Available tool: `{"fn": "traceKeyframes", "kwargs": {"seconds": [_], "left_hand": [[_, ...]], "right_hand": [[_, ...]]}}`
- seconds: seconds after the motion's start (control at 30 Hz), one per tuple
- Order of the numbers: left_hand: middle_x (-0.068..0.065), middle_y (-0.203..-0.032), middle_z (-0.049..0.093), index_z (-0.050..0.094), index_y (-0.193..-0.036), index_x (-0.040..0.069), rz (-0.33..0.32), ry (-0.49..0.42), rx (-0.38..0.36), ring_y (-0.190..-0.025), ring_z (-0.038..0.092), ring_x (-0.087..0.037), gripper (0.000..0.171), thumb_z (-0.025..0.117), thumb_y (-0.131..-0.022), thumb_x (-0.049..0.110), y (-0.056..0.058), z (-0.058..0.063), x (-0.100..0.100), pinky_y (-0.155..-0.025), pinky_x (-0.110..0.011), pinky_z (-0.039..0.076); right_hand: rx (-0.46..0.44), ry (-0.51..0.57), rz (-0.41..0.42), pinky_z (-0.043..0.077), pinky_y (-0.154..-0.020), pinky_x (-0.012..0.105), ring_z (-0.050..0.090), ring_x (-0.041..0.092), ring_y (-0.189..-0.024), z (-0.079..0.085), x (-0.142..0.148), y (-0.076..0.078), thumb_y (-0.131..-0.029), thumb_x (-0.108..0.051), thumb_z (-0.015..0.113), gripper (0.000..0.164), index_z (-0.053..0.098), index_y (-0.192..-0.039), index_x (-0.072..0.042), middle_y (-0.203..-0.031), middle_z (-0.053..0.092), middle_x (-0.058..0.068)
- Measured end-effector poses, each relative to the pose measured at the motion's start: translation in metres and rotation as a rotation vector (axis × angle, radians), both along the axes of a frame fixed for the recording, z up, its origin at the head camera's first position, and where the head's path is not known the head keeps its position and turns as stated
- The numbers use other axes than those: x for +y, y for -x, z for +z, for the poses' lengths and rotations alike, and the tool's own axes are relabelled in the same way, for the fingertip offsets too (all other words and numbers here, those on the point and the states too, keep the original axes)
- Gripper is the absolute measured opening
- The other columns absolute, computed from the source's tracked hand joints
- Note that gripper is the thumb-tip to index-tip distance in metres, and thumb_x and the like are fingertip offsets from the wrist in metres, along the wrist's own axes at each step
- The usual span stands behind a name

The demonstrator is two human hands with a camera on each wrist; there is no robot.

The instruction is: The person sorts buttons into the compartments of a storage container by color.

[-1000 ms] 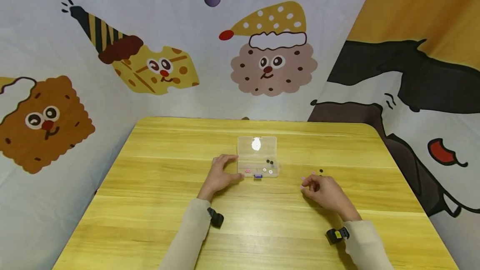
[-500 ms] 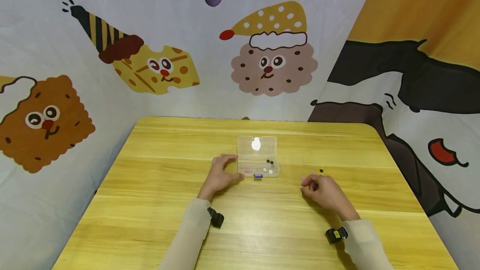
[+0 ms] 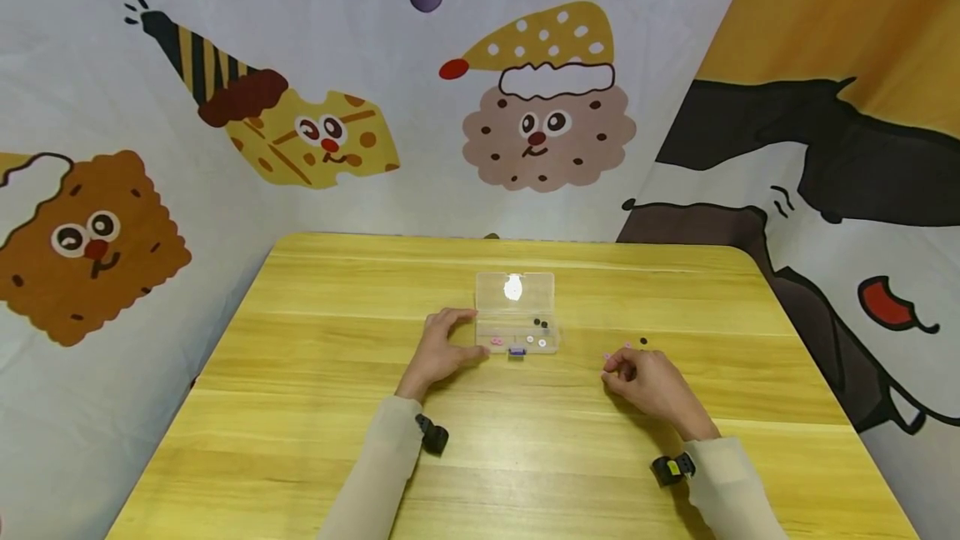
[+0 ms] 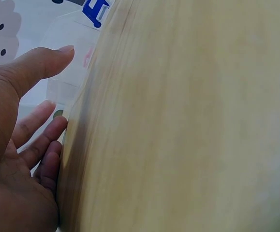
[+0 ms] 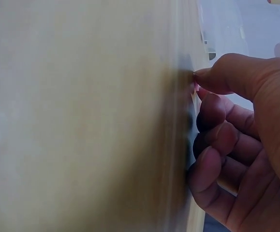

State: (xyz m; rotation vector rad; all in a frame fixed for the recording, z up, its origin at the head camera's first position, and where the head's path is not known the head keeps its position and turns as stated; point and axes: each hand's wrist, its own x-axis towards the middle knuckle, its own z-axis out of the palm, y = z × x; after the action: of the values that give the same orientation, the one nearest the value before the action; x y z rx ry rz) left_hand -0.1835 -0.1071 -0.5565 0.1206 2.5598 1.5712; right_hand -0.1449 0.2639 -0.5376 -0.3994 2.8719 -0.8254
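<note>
The tabletop [image 3: 525, 473] showed a pale wood grain with a smooth, softly glossy finish. The box [image 3: 495, 300] was of clear, thin-walled plastic, its raised lid glossy enough to return a bright glare; the latch [image 3: 517, 352] on its near side appeared to be smooth blue plastic. At the far side, the printed backdrop [image 3: 345, 40] was matt, lightly creased cloth. The sleeves [image 3: 375, 457] were matt fabric. The material of the small discs [image 3: 643, 342] could not be told.
</note>
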Motion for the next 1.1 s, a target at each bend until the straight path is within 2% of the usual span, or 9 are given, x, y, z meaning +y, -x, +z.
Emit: {"fn": "traceKeyframes", "kwargs": {"seconds": [1.1], "left_hand": [[0.0,-0.142,0.058,0.062,-0.137,0.02,0.003,-0.002,0.008,-0.135,0.04,-0.026,0.068,0.091,-0.077,0.028,0.0011,-0.0019,-0.0002,-0.119,-0.053,0.035]], "right_hand": [[0.069,-0.034,0.014,0.045,-0.057,0.021,0.052,0.0,-0.059,-0.0013,-0.0031,-0.0005,-0.092,-0.02,0.076,0.006,0.072,-0.087,-0.019,-0.069,0.063,-0.013]]}}
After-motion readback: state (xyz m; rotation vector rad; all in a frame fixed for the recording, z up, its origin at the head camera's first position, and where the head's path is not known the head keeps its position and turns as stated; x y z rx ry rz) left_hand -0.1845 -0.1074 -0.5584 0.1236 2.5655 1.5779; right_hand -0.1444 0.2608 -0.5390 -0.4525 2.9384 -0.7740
